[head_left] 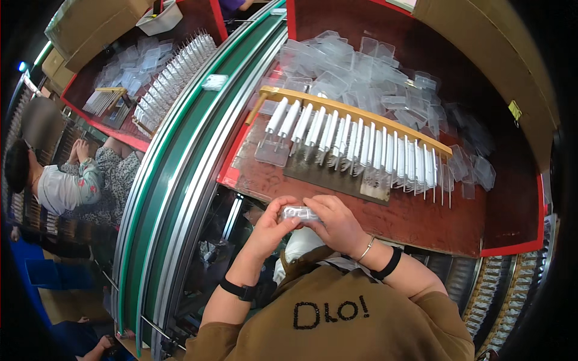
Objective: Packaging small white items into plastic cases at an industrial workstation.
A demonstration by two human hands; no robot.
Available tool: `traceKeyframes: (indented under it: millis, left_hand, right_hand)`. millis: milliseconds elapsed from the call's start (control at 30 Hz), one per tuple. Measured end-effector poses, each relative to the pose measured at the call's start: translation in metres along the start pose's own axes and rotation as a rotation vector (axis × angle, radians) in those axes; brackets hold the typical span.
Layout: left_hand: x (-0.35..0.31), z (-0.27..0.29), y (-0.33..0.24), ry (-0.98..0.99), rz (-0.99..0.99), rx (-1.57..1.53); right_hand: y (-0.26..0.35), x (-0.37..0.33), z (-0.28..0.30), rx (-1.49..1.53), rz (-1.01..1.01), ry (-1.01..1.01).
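Note:
Close to my body, just off the front edge of the red work table (pixel 433 219), a small clear plastic box (pixel 299 213) with something pale in it is between my two hands. My left hand (pixel 271 224) grips its left end, thumb along the near side. On the other end lie the fingers of my right hand (pixel 338 224), bent over the box. Beyond them a wooden bar (pixel 361 114) carries a row of white strips (pixel 360 144) on thin metal rods. By the bar's left end lies a clear box (pixel 272 151), and behind it are heaped clear plastic boxes (pixel 373 75).
A curved green conveyor belt (pixel 174 162) with metal rails runs along my left, bearing a filled clear box (pixel 215 82). Past it sits another person (pixel 69 189) near a second red table with racks and boxes. A cardboard panel (pixel 512 54) stands at the right.

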State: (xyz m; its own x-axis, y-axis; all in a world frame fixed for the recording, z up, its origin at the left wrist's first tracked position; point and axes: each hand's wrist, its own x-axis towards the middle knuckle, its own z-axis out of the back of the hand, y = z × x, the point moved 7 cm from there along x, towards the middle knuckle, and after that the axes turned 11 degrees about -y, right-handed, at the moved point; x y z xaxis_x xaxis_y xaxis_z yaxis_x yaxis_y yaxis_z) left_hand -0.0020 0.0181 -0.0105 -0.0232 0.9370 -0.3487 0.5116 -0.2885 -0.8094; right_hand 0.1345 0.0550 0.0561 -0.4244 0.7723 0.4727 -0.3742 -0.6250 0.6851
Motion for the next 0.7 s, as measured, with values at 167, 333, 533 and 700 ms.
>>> traceKeyframes:
  millis: [167,333,533,700]
  left_hand:
    - [0.002,0.018,-0.015,0.008,-0.216,0.203]
    - [0.011,0.028,-0.025,-0.012,-0.266,0.277]
    - [0.008,0.045,-0.040,-0.020,-0.330,0.281]
    - [0.002,0.048,-0.052,0.030,-0.413,0.379]
  right_hand:
    - [0.008,0.011,-0.012,-0.009,0.086,0.027]
    - [0.008,0.024,-0.021,0.072,0.023,0.022]
    - [-0.018,0.031,-0.048,0.395,-0.213,0.171]
    - [-0.027,0.031,-0.063,0.503,-0.402,0.299]
